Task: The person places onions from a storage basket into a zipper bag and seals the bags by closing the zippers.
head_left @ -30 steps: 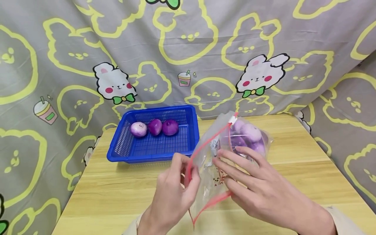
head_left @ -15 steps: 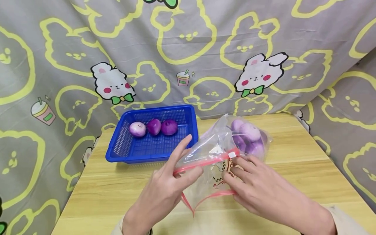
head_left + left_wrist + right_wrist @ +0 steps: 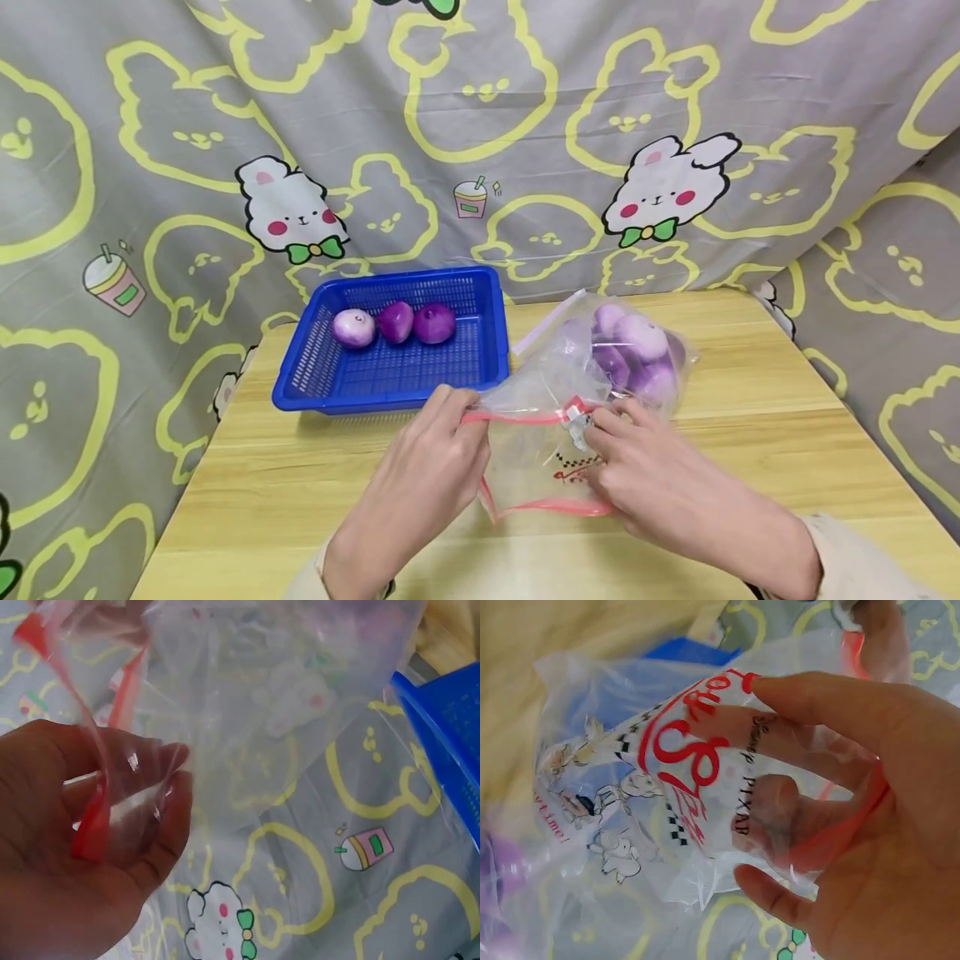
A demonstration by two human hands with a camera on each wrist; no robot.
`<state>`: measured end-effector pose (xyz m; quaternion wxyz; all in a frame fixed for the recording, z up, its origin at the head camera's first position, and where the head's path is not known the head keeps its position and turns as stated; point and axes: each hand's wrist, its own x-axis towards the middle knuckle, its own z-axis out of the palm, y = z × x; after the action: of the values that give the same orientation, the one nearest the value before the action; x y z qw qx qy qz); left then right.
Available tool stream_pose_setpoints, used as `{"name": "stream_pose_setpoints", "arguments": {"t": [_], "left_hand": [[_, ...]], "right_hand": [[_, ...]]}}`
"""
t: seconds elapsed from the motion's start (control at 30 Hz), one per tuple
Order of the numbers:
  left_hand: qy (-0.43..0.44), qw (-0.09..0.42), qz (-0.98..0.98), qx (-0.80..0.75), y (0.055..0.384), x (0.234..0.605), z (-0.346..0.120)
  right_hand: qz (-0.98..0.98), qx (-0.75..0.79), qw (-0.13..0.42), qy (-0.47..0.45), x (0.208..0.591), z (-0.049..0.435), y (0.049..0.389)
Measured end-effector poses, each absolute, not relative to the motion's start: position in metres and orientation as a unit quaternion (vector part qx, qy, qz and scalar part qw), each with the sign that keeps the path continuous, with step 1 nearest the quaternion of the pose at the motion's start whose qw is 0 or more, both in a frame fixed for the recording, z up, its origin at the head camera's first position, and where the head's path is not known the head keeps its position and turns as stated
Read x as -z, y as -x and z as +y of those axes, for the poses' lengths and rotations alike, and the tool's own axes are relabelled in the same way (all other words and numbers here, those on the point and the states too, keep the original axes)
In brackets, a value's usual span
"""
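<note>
A clear zip bag [image 3: 525,467] with a red zip strip and white slider [image 3: 576,410] lies with its mouth spread toward me. Several purple onions [image 3: 640,340] sit in its far end. My left hand [image 3: 426,467] pinches the left side of the mouth; in the left wrist view, thumb and fingers [image 3: 161,817] close over the plastic and strip. On the other side, my right hand [image 3: 667,475] grips the mouth. The right wrist view shows its thumb outside and fingers behind the clear film, beside red printed lettering [image 3: 682,750].
Left of the bag, a blue plastic basket [image 3: 296,402] holds a pale onion [image 3: 353,329] and two dark purple onions [image 3: 434,323]. Both stand on a wooden table [image 3: 247,500], with a grey patterned curtain [image 3: 525,108] behind.
My left hand let the strip go from its pinch, spread its fingers, then took hold of the mouth's edge again farther forward. The zip strip swung down, and the mouth now lies lower and wider.
</note>
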<state>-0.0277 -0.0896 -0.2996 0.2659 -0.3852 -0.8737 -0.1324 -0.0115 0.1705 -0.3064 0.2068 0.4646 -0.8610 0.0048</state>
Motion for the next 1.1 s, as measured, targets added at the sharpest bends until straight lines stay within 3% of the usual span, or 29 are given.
{"name": "stream_pose_setpoints", "arguments": {"t": [0.13,0.23,0.47,0.6,0.7,0.87,0.97,1.1], "left_hand": [[0.367,0.284,-0.878,0.119,0.035,0.302,-0.088],[0.337,0.267,-0.897,0.103,0.036,0.303,-0.089],[0.271,0.178,-0.944,0.061,0.034,0.306,-0.091],[0.284,0.105,-0.951,0.059,0.029,0.308,-0.091],[0.312,0.082,-0.944,0.072,0.025,0.310,-0.088],[0.321,0.147,-0.930,0.098,0.025,0.317,-0.082],[0.315,0.188,-0.923,0.113,0.027,0.322,-0.080],[0.312,0.205,-0.919,0.124,0.030,0.327,-0.081]], "right_hand": [[-0.854,-0.024,0.198,-0.481,0.309,0.169,0.011],[-0.852,-0.033,0.191,-0.486,0.309,0.170,0.013],[-0.855,-0.051,0.172,-0.486,0.314,0.174,0.018],[-0.868,-0.034,0.165,-0.467,0.317,0.177,0.018],[-0.874,-0.007,0.165,-0.456,0.318,0.177,0.016],[-0.872,-0.006,0.172,-0.458,0.322,0.176,0.016],[-0.877,-0.001,0.146,-0.459,0.324,0.177,0.016],[-0.873,-0.027,0.129,-0.469,0.323,0.181,0.020]]}}
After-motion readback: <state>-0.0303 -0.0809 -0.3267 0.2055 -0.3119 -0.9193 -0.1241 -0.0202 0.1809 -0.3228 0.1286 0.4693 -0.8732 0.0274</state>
